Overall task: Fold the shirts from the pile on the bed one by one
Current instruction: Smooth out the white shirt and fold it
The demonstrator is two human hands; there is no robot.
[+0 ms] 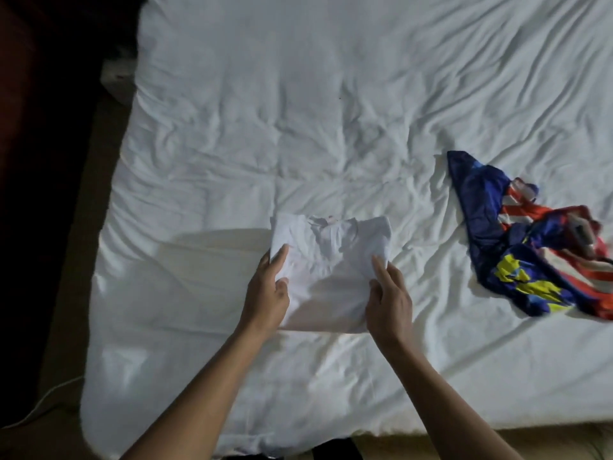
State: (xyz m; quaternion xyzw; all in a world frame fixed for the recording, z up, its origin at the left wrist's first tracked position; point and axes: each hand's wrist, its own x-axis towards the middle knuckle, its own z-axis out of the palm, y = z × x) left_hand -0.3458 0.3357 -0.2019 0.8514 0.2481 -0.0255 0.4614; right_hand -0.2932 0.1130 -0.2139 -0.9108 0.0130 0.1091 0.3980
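A white shirt (pixel 331 260) lies folded into a compact rectangle near the front middle of the bed (pixel 298 111), collar toward the far side. My left hand (pixel 267 293) grips its left edge, fingers and thumb closed on the fabric. My right hand (pixel 388 297) pinches the right edge in the same way. A crumpled shirt in blue, red, white and yellow (pixel 537 247) lies unfolded to the right, apart from both hands.
The white sheet is wrinkled all over. The bed's left edge drops to a dark floor (pixel 49 227) where a white cable (pixel 39 403) runs. A dark object (pixel 335 451) sits at the bed's front edge.
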